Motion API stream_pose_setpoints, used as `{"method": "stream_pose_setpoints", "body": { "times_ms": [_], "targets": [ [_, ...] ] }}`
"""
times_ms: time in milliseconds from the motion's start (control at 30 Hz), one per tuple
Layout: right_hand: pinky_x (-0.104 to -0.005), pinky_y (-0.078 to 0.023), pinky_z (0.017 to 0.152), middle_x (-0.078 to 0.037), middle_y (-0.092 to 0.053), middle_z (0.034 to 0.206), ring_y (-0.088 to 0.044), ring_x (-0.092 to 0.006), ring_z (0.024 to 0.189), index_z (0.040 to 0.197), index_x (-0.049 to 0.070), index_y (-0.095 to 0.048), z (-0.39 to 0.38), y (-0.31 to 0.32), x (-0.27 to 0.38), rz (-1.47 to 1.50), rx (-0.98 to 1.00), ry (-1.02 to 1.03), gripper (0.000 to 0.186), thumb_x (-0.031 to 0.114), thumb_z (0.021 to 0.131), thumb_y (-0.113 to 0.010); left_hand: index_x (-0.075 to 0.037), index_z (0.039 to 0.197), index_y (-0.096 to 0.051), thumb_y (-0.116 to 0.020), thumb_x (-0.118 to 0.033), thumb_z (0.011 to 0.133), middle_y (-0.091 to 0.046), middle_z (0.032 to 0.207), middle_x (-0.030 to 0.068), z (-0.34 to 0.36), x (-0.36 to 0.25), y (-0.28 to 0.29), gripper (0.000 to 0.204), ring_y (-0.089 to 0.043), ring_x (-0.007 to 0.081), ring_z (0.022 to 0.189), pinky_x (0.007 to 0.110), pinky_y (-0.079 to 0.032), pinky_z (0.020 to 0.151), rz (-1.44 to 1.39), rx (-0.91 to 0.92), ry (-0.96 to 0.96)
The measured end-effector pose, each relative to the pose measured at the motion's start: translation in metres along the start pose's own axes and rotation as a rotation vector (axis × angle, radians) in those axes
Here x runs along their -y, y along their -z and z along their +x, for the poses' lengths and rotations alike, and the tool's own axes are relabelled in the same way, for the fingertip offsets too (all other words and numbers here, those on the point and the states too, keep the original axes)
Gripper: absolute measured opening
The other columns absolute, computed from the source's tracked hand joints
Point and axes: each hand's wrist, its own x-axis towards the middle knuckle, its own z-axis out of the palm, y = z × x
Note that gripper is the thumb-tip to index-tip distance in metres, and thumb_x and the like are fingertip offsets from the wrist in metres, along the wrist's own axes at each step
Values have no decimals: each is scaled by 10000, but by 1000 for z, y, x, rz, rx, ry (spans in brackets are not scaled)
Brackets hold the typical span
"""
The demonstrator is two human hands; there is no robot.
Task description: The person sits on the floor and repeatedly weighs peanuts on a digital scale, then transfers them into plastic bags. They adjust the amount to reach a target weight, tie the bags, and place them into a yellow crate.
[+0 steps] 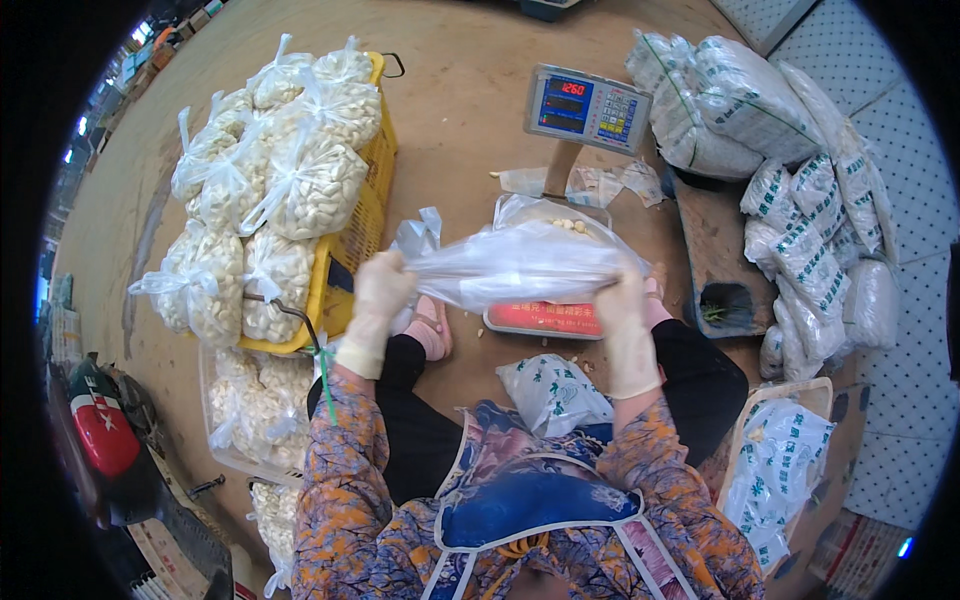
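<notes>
A thin clear plastic bag (510, 262) is stretched sideways above a weighing scale's platform (543, 319). My left hand (384, 288), in a pale glove, is closed on the bag's left end, which gathers to a twist there. On the other side my right hand (622, 300), gloved too, is closed on the bag's right edge; its fingers are partly blurred. Several small pale pieces (568, 225) show at the bag's far side, and I cannot tell whether they lie in it or under it. The scale's display (588, 108) is lit beyond it.
On the left, a yellow crate (378, 165) carries several tied bags of white pieces (315, 185). A white basket (225, 452) stands nearer. Stacked packs of bags (750, 95) are at right. A printed plastic bag (553, 393) lies by my lap; a tray (822, 392) sits lower right.
</notes>
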Motion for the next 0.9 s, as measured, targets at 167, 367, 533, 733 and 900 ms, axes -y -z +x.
{"method": "stream_pose_setpoints", "body": {
  "times_ms": [167,367,533,733,900],
  "targets": [
    [-255,-461,653,-31,-598,856,-550,-93,727,997,12,-568,-3,16,38,199,-197,28,224,195,921,-465,-70,1023,-587,-661,-177,648,-575,1066,196,1,4,-6,397,-538,345,1024,381,-425,888,-35,-36,-96],
    [-308,-442,844,-117,-618,1029,-575,-197,964,1115,8,-546,-41,-81,26,-309,483,-160,433,255,776,-655,-110,1293,-427,-671,-232,715,-488,1244,189,-35,-76,-17,640,-470,352,1157,457,-376,964,99,11,-585],
    [-293,-433,857,-124,-612,1091,-578,-184,1008,1176,48,-536,-35,-48,1,-568,553,-363,443,131,747,-608,-78,869,-563,-548,-39,741,-597,843,136,-9,-13,-13,135,-625,321,797,424,-502,687,376,133,-205],
    [-292,-439,885,-96,-609,1099,-565,-167,1007,1165,46,-555,-15,15,7,-461,679,-318,405,220,808,-634,-79,940,-640,-525,-23,728,-631,935,161,-30,7,-4,248,-597,343,919,403,-461,798,87,524,9],
    [-349,-410,955,-140,-554,1175,-525,-251,1098,1230,99,-516,73,21,-16,-748,333,-108,512,241,761,-662,12,932,-615,-550,-56,678,-605,941,85,-27,-59,1,271,-602,201,808,278,-455,767,-444,1132,-183]
  ]
}}
